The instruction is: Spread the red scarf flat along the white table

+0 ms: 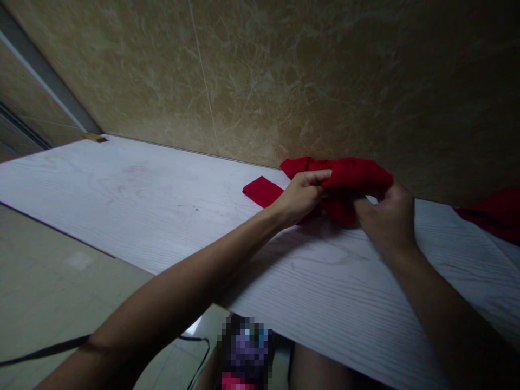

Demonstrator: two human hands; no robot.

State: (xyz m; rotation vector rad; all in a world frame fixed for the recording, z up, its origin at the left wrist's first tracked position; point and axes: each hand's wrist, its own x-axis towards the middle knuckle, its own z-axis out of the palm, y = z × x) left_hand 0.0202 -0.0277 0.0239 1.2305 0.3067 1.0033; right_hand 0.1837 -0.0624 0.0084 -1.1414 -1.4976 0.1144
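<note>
Both my hands grip a bunched red cloth (pixel 357 173) just above the white wood-grain tabletop (pixel 170 216), close to the wall. My left hand (pixel 304 192) pinches its left part, thumb on top and fingers curled beneath. On the right, my right hand (pixel 385 216) is wrapped round the cloth's other end, with its fingertips partly hidden. A flat red strip (pixel 262 192) sticks out to the left behind my left wrist; whether it belongs to the same cloth I cannot tell.
More dark red fabric (pixel 493 214) lies at the table's right end. A marbled tile wall (pixel 252 81) rises along the back edge. At the far left corner sits a small brown block (pixel 95 137). A black cord (pixel 44 351) hangs below the front edge, over the tiled floor (pixel 60 271).
</note>
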